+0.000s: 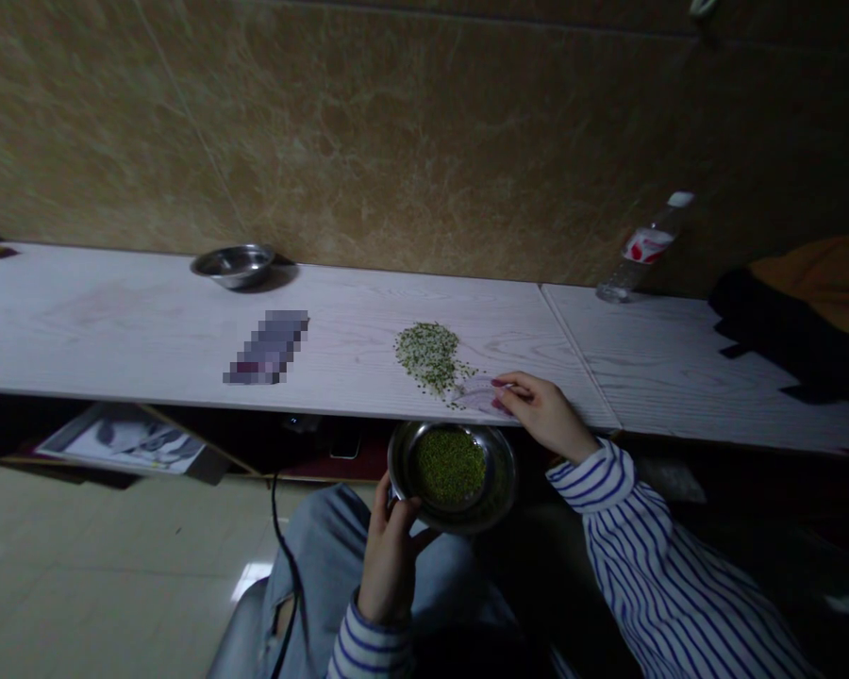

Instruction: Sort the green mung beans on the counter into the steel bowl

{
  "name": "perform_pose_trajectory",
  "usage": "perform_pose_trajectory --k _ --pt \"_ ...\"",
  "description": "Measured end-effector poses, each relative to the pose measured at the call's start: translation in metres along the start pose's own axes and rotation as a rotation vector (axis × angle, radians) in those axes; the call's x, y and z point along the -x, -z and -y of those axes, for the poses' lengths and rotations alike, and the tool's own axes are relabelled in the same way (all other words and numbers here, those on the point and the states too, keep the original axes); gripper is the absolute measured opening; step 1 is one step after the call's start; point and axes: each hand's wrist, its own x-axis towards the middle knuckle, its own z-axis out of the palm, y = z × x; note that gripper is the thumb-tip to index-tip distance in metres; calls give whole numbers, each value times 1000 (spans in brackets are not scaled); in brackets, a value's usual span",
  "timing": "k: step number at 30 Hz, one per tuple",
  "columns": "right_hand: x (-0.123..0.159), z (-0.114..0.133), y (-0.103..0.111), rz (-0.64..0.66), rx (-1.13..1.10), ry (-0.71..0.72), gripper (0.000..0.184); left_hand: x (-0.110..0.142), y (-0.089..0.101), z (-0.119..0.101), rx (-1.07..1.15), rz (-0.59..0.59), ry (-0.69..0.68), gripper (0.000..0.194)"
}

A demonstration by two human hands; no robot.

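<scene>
My left hand [389, 547] grips the rim of a steel bowl [499, 490] and holds it just under the front edge of the white wooden table [148, 321]. The bowl is part full of small green beans [449, 465]. My right hand [546, 412] rests at the table's edge with its fingers curled on a thin clear piece, perhaps plastic [477, 391]. Just left of it lies a loose pile of green beans [430, 351] on the table top, with a few strays trailing toward my fingers.
An empty steel bowl [234, 264] stands at the back of the table by the brown tiled wall. A blurred flat object [269, 346] lies left of the beans. A water bottle [642, 250] and dark clothes [799, 321] are at the right. Papers [124, 438] lie under the table.
</scene>
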Motion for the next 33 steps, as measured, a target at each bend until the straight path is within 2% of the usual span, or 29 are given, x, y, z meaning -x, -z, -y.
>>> perform_pose_trajectory --k 13,33 --pt "3 -1 4 2 -68 -18 25 0 -2 0 1 -6 17 53" --pt "1 3 10 4 -27 5 26 2 -2 1 -2 -5 6 50"
